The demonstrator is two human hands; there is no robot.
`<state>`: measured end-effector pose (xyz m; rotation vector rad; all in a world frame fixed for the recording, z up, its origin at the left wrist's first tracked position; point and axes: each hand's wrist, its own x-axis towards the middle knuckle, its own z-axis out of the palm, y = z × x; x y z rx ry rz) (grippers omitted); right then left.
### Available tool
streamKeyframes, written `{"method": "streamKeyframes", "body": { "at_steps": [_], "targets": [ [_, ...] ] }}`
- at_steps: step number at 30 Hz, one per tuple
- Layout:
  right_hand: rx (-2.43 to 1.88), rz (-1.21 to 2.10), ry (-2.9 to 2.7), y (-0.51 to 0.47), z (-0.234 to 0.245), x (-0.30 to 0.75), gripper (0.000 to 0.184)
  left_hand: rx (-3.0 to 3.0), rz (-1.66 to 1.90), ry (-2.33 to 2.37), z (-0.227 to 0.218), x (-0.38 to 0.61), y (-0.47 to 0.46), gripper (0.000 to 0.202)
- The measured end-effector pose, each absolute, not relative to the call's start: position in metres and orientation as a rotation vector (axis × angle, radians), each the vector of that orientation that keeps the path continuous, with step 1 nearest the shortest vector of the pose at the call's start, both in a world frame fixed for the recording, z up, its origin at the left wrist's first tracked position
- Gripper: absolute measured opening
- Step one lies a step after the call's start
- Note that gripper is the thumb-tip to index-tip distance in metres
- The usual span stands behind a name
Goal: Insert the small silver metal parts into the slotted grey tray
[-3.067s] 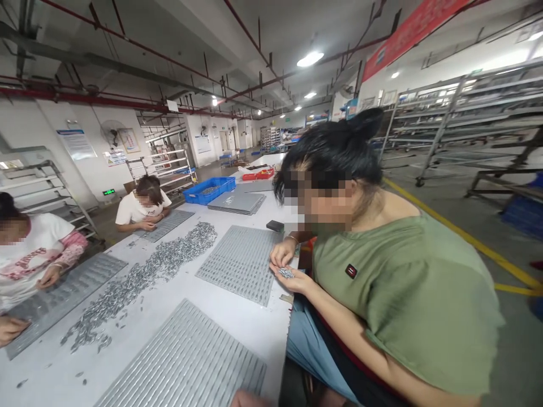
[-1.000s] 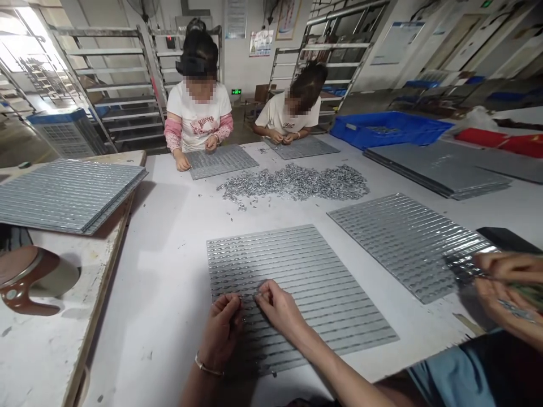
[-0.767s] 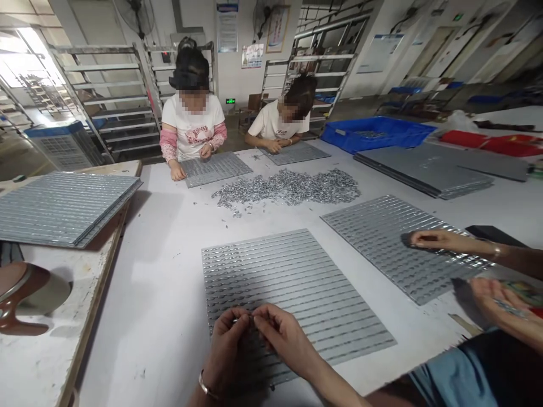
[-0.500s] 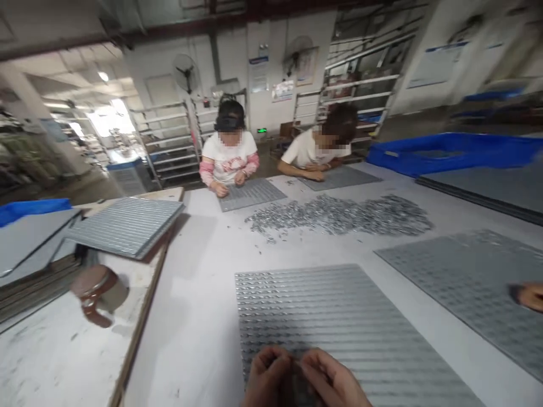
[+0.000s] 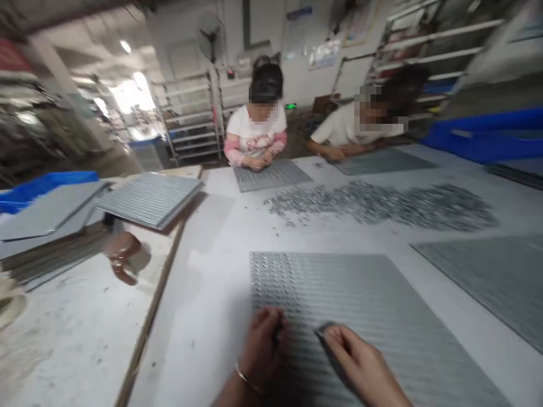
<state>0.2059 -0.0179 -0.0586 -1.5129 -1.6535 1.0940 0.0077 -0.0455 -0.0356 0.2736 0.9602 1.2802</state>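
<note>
Tray (image 5: 373,294): left hand (image 5: 263,345), right hand (image 5: 360,367) curled on near rows, grip contents too blurred to tell; best work one slot at a time.

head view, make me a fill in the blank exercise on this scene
1. The bracelet is on the ____ wrist.
2. Across the table sit ____ other people.
3. The pile of small metal parts lies ____ them and the ribbed tray under the left hand and right hand.
4. The bin at the right edge is ____.
Missing: left; two; between; blue
</note>
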Motion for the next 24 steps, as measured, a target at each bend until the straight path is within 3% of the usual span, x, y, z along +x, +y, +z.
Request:
{"method": "streamKeyframes", "body": {
  "at_steps": [21,24],
  "targets": [
    [-1.734,0.807,-2.051,-0.011,-0.062,0.168,0.021,0.212,1.281,0.983,-0.035,-0.007,-0.039,0.048],
    [-1.741,0.834,-1.966,-0.008,-0.063,0.168,0.009,0.203,1.248,0.995,-0.034,-0.008,-0.039,0.052]
  ]
}}
